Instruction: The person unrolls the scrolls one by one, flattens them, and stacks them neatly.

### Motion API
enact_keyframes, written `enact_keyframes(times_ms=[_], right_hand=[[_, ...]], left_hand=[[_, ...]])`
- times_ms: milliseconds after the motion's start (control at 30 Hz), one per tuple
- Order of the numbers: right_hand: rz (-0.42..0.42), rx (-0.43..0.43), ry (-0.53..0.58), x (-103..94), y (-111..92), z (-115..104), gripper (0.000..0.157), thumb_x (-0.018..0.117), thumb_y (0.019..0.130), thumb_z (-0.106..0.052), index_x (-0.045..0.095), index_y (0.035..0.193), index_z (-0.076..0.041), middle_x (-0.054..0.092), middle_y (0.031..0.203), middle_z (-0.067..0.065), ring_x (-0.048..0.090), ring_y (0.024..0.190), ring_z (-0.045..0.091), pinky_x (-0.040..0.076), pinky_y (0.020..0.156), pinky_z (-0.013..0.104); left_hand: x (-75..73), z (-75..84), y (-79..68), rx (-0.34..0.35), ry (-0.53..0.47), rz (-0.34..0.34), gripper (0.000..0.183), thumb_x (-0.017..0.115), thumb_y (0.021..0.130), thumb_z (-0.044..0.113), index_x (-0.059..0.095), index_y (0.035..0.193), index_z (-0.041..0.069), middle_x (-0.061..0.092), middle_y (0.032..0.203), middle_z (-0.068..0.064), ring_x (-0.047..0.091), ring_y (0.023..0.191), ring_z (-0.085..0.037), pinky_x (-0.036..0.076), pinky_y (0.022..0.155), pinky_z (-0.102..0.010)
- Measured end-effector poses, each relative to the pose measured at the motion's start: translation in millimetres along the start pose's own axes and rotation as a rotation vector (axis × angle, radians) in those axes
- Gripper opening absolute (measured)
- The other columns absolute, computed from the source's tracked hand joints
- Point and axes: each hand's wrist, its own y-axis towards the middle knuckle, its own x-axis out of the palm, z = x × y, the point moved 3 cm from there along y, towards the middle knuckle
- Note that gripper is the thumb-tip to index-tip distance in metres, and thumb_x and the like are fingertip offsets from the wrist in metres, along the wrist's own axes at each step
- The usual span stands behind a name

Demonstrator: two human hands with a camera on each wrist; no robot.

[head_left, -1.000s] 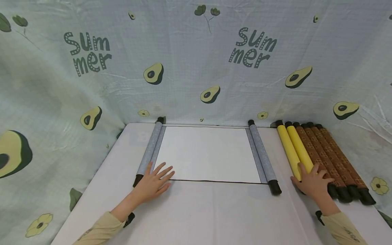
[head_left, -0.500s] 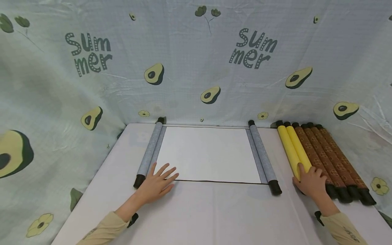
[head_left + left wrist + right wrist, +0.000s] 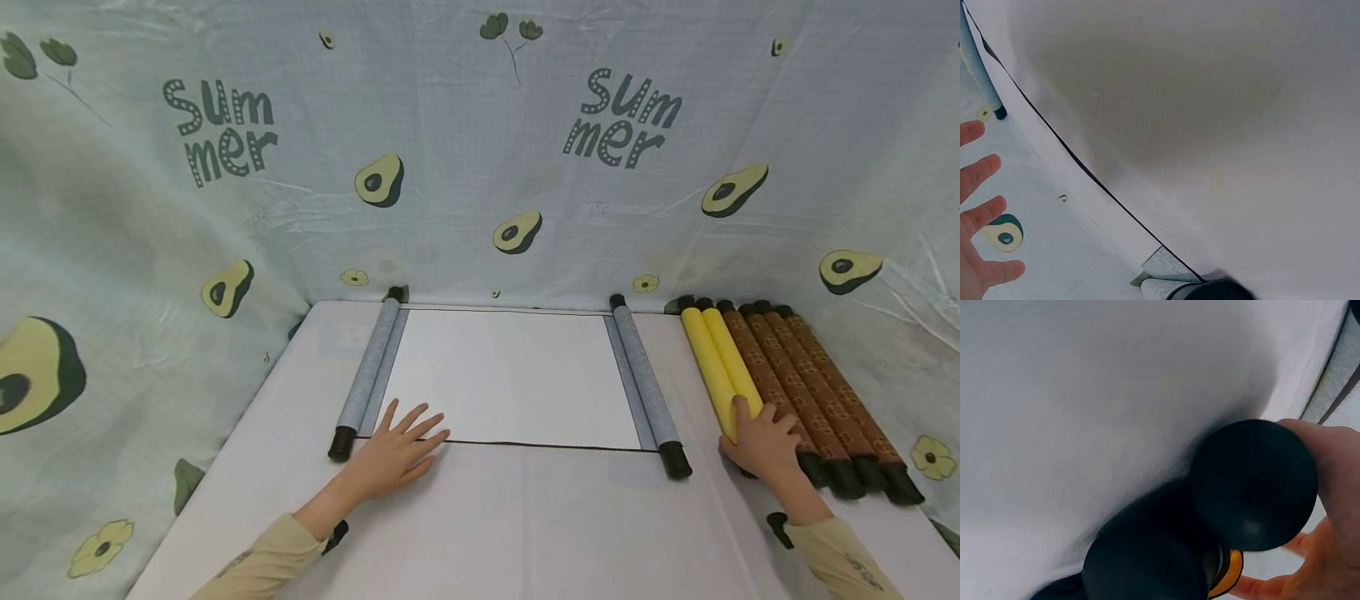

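The left hand (image 3: 396, 460), fingers spread, lies over the near edge of a white, rectangular sheet (image 3: 510, 375), contact undetermined. The right hand (image 3: 765, 446) grips the near end of a bright-yellow, black-capped cylindrical roll (image 3: 707, 367) extending forward from it; too wide a grip could drag the matching yellow roll (image 3: 732, 354) under its fingers. Relative to one second earlier, the left hand sits farther right and the right hand's fingers are drawn closer together.

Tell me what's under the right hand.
In the head view, two yellow rolls run under the right hand, which hides most of their near ends. A round black cap shows in the right wrist view; the rolls' undersides are hidden.
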Motion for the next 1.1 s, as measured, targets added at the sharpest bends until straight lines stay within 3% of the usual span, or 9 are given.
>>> enact_keyframes(times_ms=[200, 400, 800, 1100], right_hand=[[-0.076, 0.11, 0.111, -6.6, 8, 2, 0.076, 0.064, 0.07, -0.019, 0.017, 0.119, 0.016, 0.023, 0.096, 0.046, 0.023, 0.085, 0.068, 0.03, 0.061, 0.072], [-0.129, 0.164, 0.148, -9.9, 9, 3, 0.082, 0.065, 0.069, -0.022, 0.015, 0.121, 0.017, 0.018, 0.101, 0.044, 0.028, 0.082, 0.067, 0.03, 0.065, 0.073], [-0.024, 0.132, 0.196, -11.9, 4, 4, 0.081, 0.065, 0.071, -0.029, 0.02, 0.123, 0.014, 0.023, 0.098, 0.04, 0.035, 0.077, 0.059, 0.03, 0.059, 0.068], [0.023, 0.113, 0.225, -10.7, -2, 2, 0.081, 0.066, 0.073, -0.028, 0.022, 0.123, 0.018, 0.021, 0.105, 0.046, 0.028, 0.083, 0.068, 0.024, 0.062, 0.076]], left_hand=[[-1.7, 0.6, 3.7, 0.002, -0.005, -0.014, 0.038, 0.053, 0.087, 0.034, 0.054, 0.123, 0.022, 0.05, 0.131, -0.002, 0.041, 0.124, -0.027, 0.027, 0.098, -0.058], [-3.1, 1.0, 4.5, 0.012, -0.003, -0.004, 0.038, 0.054, 0.086, 0.034, 0.055, 0.122, 0.023, 0.051, 0.129, -0.002, 0.043, 0.123, -0.027, 0.029, 0.097, -0.058], [-2.0, 2.1, 2.6, 0.014, -0.003, 0.018, 0.036, 0.053, 0.086, 0.035, 0.057, 0.12, 0.023, 0.053, 0.128, -0.002, 0.044, 0.122, -0.026, 0.03, 0.096, -0.059], [-0.5, 3.1, 2.9, 0.012, -0.011, 0.019, 0.036, 0.055, 0.085, 0.034, 0.057, 0.12, 0.023, 0.053, 0.128, -0.002, 0.044, 0.122, -0.026, 0.029, 0.097, -0.059]])
